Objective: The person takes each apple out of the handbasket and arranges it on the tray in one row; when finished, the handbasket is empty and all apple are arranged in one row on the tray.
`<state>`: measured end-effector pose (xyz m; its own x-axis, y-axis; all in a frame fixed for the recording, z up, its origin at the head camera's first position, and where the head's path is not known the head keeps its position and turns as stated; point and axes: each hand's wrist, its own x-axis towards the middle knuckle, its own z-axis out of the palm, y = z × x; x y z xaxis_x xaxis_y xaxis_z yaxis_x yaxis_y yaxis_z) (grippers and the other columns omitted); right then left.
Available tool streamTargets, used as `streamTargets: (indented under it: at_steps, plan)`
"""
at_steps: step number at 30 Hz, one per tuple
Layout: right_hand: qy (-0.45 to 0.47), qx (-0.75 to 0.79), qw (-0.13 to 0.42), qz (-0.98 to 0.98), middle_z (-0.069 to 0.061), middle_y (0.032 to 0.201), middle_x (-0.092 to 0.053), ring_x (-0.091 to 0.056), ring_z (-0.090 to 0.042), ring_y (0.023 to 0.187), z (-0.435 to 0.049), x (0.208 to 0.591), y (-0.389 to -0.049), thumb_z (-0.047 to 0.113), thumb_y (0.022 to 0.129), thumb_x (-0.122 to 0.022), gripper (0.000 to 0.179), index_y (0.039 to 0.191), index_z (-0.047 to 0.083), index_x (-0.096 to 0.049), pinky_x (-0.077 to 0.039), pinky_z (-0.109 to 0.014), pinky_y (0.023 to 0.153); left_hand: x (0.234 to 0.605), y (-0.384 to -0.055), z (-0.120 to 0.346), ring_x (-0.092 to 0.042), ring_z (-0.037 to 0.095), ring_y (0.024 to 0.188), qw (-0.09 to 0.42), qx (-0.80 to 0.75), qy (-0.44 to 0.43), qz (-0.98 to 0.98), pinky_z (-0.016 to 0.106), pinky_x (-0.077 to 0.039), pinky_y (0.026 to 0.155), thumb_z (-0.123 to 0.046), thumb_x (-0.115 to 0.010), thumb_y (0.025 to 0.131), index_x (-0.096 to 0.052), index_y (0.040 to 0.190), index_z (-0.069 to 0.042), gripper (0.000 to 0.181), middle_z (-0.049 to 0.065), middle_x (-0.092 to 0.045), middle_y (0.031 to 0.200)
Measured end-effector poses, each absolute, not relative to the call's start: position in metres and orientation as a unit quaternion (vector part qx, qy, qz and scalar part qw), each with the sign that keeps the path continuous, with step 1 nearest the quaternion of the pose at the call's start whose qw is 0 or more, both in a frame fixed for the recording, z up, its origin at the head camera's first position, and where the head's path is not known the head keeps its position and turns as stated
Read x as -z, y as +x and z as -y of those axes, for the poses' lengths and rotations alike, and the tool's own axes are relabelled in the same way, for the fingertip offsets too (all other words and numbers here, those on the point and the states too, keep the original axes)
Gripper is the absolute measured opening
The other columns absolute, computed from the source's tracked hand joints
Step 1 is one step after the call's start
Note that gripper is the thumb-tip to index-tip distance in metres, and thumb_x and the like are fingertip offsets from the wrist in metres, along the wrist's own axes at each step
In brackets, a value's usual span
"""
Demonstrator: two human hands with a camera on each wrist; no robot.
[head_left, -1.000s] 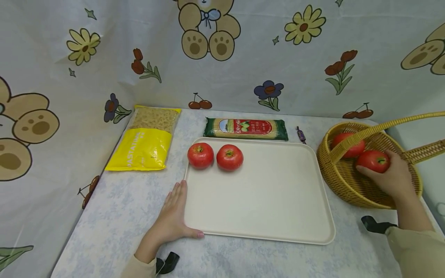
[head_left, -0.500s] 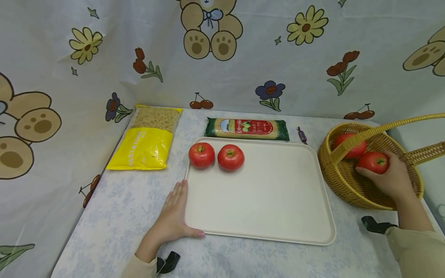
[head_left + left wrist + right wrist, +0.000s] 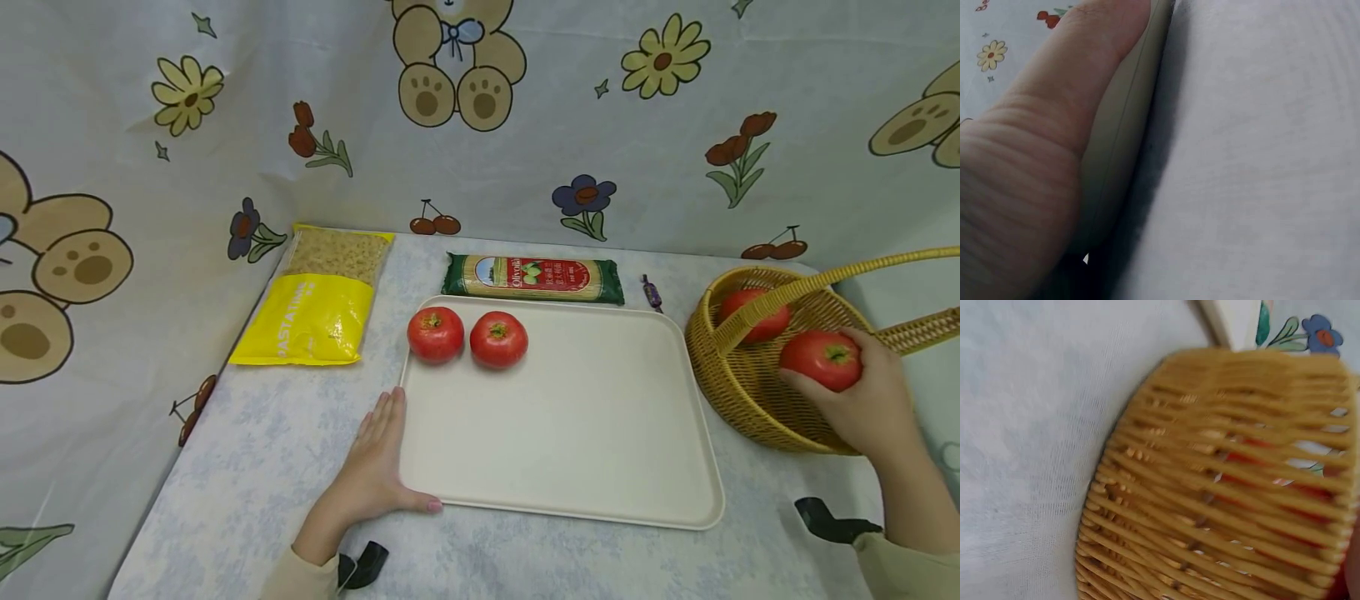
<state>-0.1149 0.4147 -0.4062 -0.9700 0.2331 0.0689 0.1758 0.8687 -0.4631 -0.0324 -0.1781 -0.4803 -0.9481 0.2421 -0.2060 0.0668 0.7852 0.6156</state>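
Held tomato (image 3: pixel 819 360) at right, over wicker basket (image 3: pixel 718 392); whether it clears rim, cannot tell. Right hand (image 3: pixel 873 404) grips it, thumb on near side, fingers curled round right side. Basket tomato (image 3: pixel 772 325) lies inside, far left. White tray (image 3: pixel 570 417) left of basket; left hand (image 3: pixel 377 471) touches it, fingers straight, close together along left edge, thumb spread to near edge. Left tomato (image 3: pixel 435 335), right tomato (image 3: pixel 498 340) in far left corner. Beyond tray, green packet (image 3: pixel 532 277); farther left, yellow bag (image 3: pixel 303 321).

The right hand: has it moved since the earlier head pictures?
Yes. The right hand has shifted slightly right and down in the picture, judged against the basket, with the red fruit it holds.
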Motion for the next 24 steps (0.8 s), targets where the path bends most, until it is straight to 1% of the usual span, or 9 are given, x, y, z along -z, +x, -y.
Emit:
streamTargets:
  at_steps: [6,7,9,10,11,13,16,20,24]
  plan:
    - [-0.093,-0.256,0.087,0.958,-0.04,0.147,-0.027,-0.029,-0.057,0.124,-0.393,0.388,-0.094,0.03,0.085,-0.077,0.096,0.155,-0.001,-0.021,-0.038,-0.081,0.082,0.48,-0.033,0.178,0.006,0.032,0.156,0.14,-0.321,0.083,-0.933,0.056,-0.001,0.125,-0.072,-0.088,0.044,0.008,0.159,-0.007,0.164,0.013,0.009,0.168]
    - [-0.09,-0.257,0.091,0.958,-0.038,0.146,-0.029,-0.03,-0.056,0.124,-0.389,0.385,-0.091,0.029,0.084,-0.078,0.095,0.155,-0.001,-0.022,-0.047,-0.072,0.081,0.48,-0.033,0.178,0.006,0.033,0.156,0.14,-0.32,0.083,-0.933,0.056,-0.001,0.125,-0.073,-0.088,0.044,0.008,0.159,-0.007,0.164,0.013,0.009,0.167]
    - [-0.08,-0.259,0.099,0.957,-0.036,0.145,-0.032,-0.029,-0.053,0.124,-0.381,0.379,-0.086,0.025,0.082,-0.081,0.095,0.155,0.001,-0.024,-0.059,-0.043,0.077,0.48,-0.033,0.178,0.006,0.033,0.155,0.14,-0.317,0.083,-0.934,0.057,-0.001,0.125,-0.074,-0.087,0.044,0.008,0.159,-0.007,0.164,0.013,0.009,0.167]
    - [-0.071,-0.265,0.103,0.956,-0.035,0.143,-0.034,-0.03,-0.051,0.124,-0.376,0.376,-0.083,0.022,0.08,-0.082,0.095,0.155,0.002,-0.026,-0.057,-0.027,0.071,0.48,-0.033,0.178,0.006,0.033,0.155,0.139,-0.316,0.083,-0.935,0.057,-0.001,0.125,-0.075,-0.086,0.044,0.008,0.159,-0.007,0.164,0.013,0.009,0.167]
    - [-0.061,-0.267,0.106,0.956,-0.033,0.142,-0.036,-0.03,-0.049,0.122,-0.372,0.373,-0.081,0.02,0.079,-0.084,0.096,0.154,0.003,-0.028,-0.049,-0.013,0.065,0.48,-0.033,0.178,0.006,0.033,0.155,0.14,-0.315,0.082,-0.935,0.057,-0.001,0.125,-0.075,-0.086,0.044,0.008,0.159,-0.007,0.164,0.013,0.009,0.167]
    - [-0.038,-0.272,0.109,0.955,-0.031,0.139,-0.04,-0.031,-0.044,0.12,-0.362,0.367,-0.077,0.017,0.074,-0.087,0.096,0.152,0.004,-0.032,-0.026,0.0,0.057,0.48,-0.033,0.179,0.006,0.033,0.155,0.14,-0.315,0.081,-0.935,0.057,-0.001,0.125,-0.075,-0.086,0.044,0.009,0.159,-0.007,0.164,0.013,0.01,0.167]
    - [0.006,-0.284,0.108,0.953,-0.025,0.135,-0.044,-0.035,-0.021,0.119,-0.347,0.361,-0.072,0.014,0.068,-0.091,0.094,0.147,0.004,-0.04,-0.03,0.002,0.06,0.48,-0.033,0.179,0.006,0.033,0.156,0.143,-0.315,0.079,-0.935,0.057,-0.001,0.125,-0.075,-0.086,0.044,0.009,0.159,-0.007,0.164,0.013,0.01,0.167]
    - [0.069,-0.307,0.096,0.944,-0.012,0.129,-0.047,-0.032,0.007,0.11,-0.322,0.358,-0.068,0.012,0.063,-0.094,0.092,0.141,0.007,-0.047,-0.037,0.001,0.065,0.48,-0.033,0.178,0.006,0.033,0.156,0.147,-0.313,0.079,-0.935,0.056,-0.001,0.125,-0.076,-0.085,0.044,0.009,0.159,-0.007,0.163,0.012,0.01,0.168]
    - [0.119,-0.325,0.06,0.936,-0.008,0.128,-0.048,-0.036,0.005,0.111,-0.293,0.357,-0.067,0.014,0.062,-0.095,0.093,0.142,0.013,-0.048,-0.046,-0.006,0.066,0.48,-0.033,0.178,0.006,0.032,0.156,0.147,-0.312,0.079,-0.935,0.056,-0.001,0.125,-0.078,-0.084,0.044,0.008,0.159,-0.007,0.163,0.012,0.01,0.168]
